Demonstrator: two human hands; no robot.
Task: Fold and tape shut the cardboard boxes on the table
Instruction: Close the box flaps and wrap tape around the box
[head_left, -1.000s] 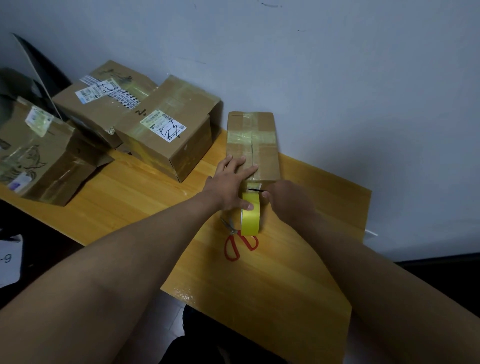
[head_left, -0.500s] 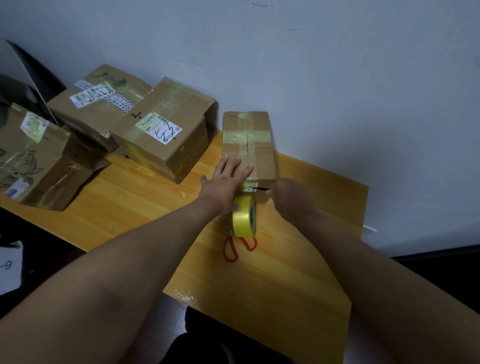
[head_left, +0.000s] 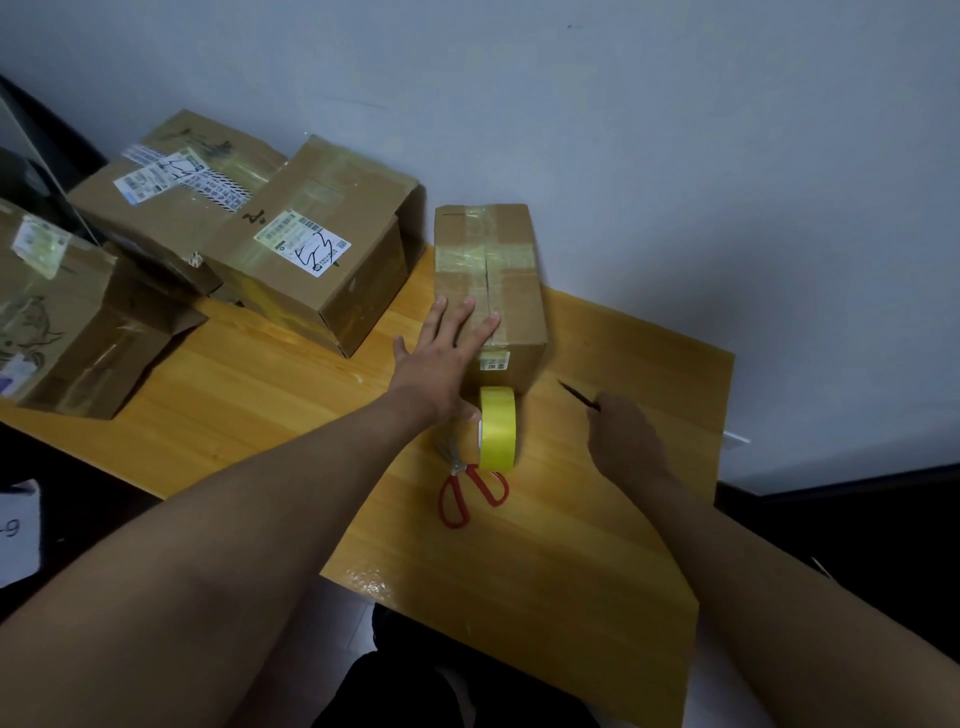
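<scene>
- The small box (head_left: 488, 280) sits by the wall at the table's (head_left: 597, 545) back edge, long axis running away from me.
- My left hand (head_left: 441, 358) lies flat on its near end, fingers straight, thumb touching the yellow tape roll (head_left: 497, 428) standing just in front.
- My right hand (head_left: 623, 436), off to the right, pinches a thin dark blade (head_left: 574, 392).
- Scissors (head_left: 470, 486) lie behind the roll; there's bare wood on the right to work in.
</scene>
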